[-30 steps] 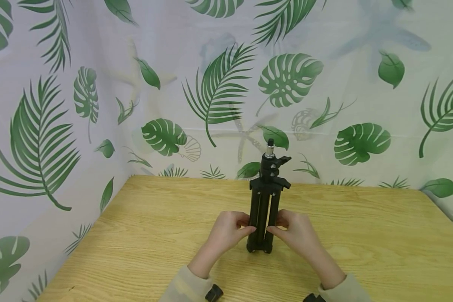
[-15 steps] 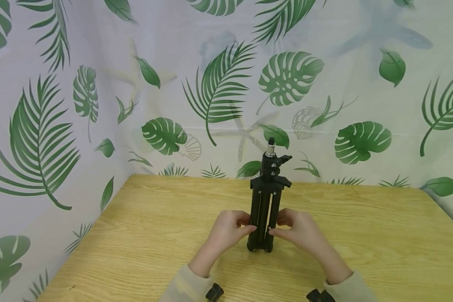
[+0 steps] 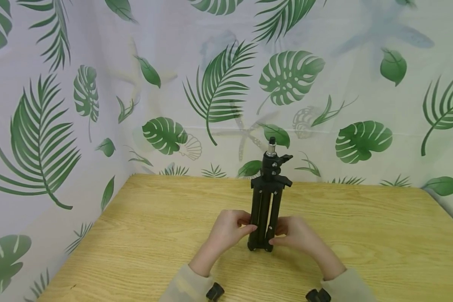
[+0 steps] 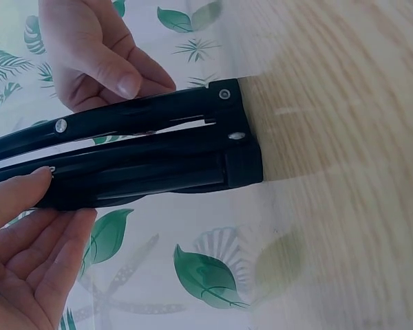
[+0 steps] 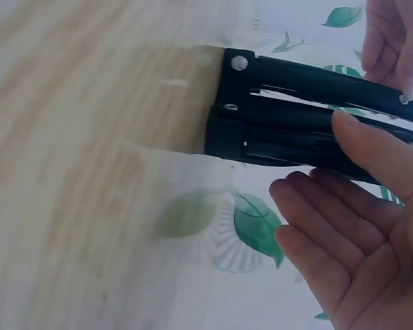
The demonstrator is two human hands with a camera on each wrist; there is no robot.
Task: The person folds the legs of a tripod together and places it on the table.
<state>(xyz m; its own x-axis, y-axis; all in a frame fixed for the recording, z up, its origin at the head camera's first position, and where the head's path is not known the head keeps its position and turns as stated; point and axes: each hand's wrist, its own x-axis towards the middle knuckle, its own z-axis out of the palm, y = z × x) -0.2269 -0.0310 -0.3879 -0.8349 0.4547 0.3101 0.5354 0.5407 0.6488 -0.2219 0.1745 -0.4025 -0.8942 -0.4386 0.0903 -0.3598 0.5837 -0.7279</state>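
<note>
A black folded tripod stand [image 3: 266,201] stands upright on the wooden table [image 3: 154,222], its stud and clamp knob at the top. My left hand [image 3: 229,230] holds a lower leg from the left, thumb on the front and fingers behind. From the right, my right hand [image 3: 295,235] pinches the leg near the feet. In the left wrist view the tripod legs [image 4: 158,158] lie between my left hand [image 4: 27,247] and my right hand [image 4: 96,55]. The right wrist view shows my right hand [image 5: 358,234] with its thumb on the tripod legs [image 5: 296,130].
A leaf-print curtain [image 3: 219,84] closes off the back and left of the table. Bare wood spreads to both sides of the stand. Black wrist cameras [image 3: 214,292] show at the bottom edge, over beige sleeves.
My right hand has slid a little lower on the tripod leg, toward the feet. The left hand and the stand have stayed in place.
</note>
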